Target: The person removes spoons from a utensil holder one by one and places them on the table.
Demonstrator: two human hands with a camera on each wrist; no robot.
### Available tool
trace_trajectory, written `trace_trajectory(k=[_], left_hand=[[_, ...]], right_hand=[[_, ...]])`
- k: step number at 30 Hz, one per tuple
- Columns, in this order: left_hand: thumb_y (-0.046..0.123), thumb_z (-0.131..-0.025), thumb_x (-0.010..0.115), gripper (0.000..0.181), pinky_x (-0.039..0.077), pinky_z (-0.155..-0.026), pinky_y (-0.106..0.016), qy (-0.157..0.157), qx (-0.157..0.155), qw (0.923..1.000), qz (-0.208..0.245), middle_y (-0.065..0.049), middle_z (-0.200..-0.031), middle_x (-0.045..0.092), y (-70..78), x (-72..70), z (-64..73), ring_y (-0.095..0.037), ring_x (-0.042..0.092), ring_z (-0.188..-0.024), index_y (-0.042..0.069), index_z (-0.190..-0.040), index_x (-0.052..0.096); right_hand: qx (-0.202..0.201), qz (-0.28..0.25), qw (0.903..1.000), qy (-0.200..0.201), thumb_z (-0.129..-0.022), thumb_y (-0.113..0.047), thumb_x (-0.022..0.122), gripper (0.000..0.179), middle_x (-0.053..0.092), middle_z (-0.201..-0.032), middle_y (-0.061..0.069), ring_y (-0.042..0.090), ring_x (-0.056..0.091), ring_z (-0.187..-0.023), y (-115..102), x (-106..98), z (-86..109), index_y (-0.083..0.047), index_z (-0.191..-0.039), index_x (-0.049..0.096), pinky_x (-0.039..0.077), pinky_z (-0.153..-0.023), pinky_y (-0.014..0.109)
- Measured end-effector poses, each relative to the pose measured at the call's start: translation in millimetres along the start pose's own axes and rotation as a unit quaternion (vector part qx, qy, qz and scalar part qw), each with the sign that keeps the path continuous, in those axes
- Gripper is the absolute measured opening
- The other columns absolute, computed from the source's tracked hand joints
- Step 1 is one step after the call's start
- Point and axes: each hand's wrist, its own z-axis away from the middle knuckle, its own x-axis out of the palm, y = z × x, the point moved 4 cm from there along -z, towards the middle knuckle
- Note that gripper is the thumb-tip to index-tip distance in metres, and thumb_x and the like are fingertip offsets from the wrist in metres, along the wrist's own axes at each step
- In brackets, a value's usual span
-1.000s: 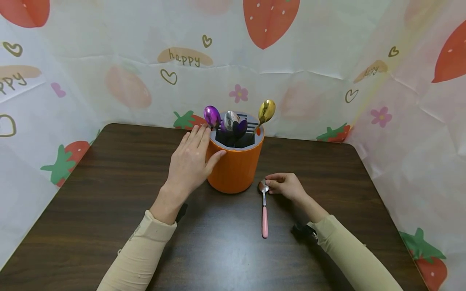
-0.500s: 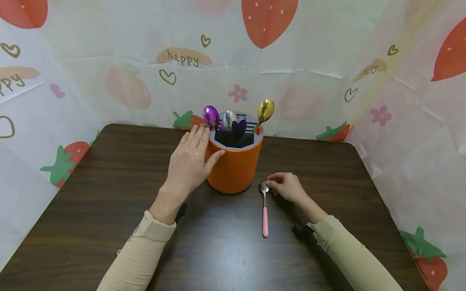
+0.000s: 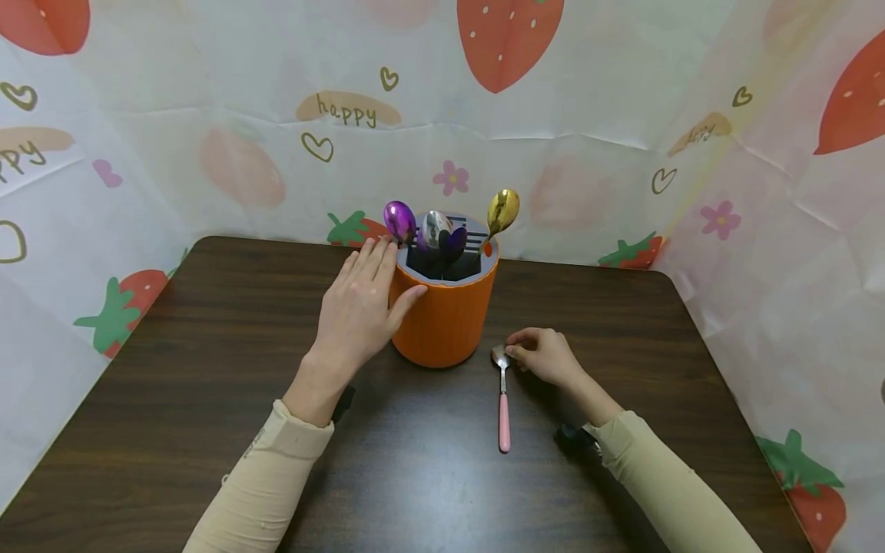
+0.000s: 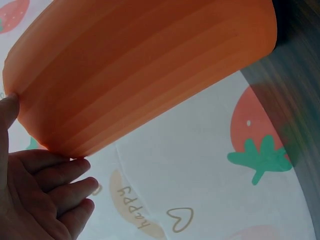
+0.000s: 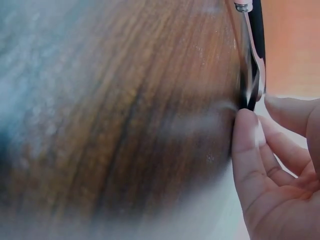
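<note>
The pink-handled spoon lies lengthwise on the tabletop, handle toward the person, left of the nearer right hand, which pinches the bowl's edge. The left hand, fingers extended, touches the orange container.

A tabletop corner screened off by creased white sheeting printed with strawberries, flowers and the word "happy"; it stands around a dark wood-grain table and hides the room beyond, so home or studio cannot be told.
</note>
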Motion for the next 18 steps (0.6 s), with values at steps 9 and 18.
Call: trace_trajectory(k=[9,18], left_hand=[[0.051,-0.103,0.061,0.076,0.029,-0.125,-0.049,-0.008,-0.003,1.0,-0.001,-0.023,-0.157,0.047,-0.3,0.5,0.4,-0.038,0.041,-0.149,-0.005,-0.152,0.047],[0.05,-0.102,0.062,0.076,0.03,-0.125,-0.049,-0.002,-0.001,1.0,-0.002,-0.023,-0.156,0.048,-0.8,0.8,-0.1,-0.038,0.042,-0.148,-0.005,-0.152,0.048]], right_hand=[[-0.009,-0.052,0.9982,0.029,-0.101,-0.021,0.07,0.027,0.075,-0.092,0.012,0.02,0.071,-0.069,-4,-14,2.3,-0.001,-0.121,0.074,0.058,-0.066,0.032],[-0.066,-0.182,0.976,0.1,-0.104,-0.014,0.066,0.032,0.071,-0.117,0.03,0.018,0.073,-0.09,-45,-47,10.0,0.008,-0.127,0.067,0.064,-0.082,0.036]])
